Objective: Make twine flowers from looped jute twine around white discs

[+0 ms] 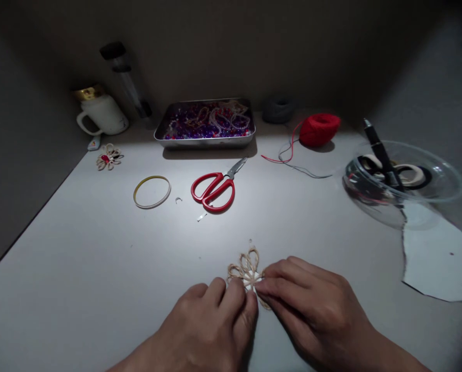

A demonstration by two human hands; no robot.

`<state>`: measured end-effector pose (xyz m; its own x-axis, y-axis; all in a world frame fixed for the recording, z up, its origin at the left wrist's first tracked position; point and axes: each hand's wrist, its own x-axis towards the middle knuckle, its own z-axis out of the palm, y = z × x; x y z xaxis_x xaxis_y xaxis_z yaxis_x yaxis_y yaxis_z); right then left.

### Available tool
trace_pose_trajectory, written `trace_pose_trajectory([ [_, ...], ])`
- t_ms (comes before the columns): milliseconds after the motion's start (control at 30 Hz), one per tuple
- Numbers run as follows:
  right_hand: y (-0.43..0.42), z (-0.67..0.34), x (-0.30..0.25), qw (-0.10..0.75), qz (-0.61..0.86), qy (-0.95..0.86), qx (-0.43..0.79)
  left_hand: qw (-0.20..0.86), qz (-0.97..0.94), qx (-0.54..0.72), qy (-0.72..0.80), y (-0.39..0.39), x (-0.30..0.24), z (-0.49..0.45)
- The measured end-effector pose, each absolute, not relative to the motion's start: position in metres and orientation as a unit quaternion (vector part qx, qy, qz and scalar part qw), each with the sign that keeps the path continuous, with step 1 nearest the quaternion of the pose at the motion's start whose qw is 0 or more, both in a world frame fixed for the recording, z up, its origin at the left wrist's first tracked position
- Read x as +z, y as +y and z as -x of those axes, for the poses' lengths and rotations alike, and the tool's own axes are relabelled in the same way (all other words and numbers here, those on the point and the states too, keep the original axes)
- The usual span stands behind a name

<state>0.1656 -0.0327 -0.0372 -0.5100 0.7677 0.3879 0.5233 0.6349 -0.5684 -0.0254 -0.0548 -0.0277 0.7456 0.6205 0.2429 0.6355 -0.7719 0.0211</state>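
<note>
Left hand (214, 321), right hand (319, 304), flower (251, 278) between (touching)

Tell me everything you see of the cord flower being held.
The cord flower has tan, twine-like loops around a small white centre crossed by cord strands. Several loops fan out on its far side, with part of one nearer. The left hand and right hand hold it from either side, hiding the rest, on or just above the pale tabletop.

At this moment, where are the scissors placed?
In the head view, the scissors lie near the picture's middle, right of the hoop and on the near side of the bead tray.
</note>
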Motion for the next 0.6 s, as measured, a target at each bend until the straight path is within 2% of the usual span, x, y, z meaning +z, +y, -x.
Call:
trace_pose_trajectory([
  [400,-0.034,-0.166,-0.039,0.317,0.380,-0.846,0.198,0.003,0.948,-0.044,-0.314,-0.049,-0.016,0.031],
  [600,-0.034,-0.167,-0.040,0.321,0.380,-0.843,0.206,-0.012,0.937,-0.168,-0.307,-0.050,-0.024,0.035],
])
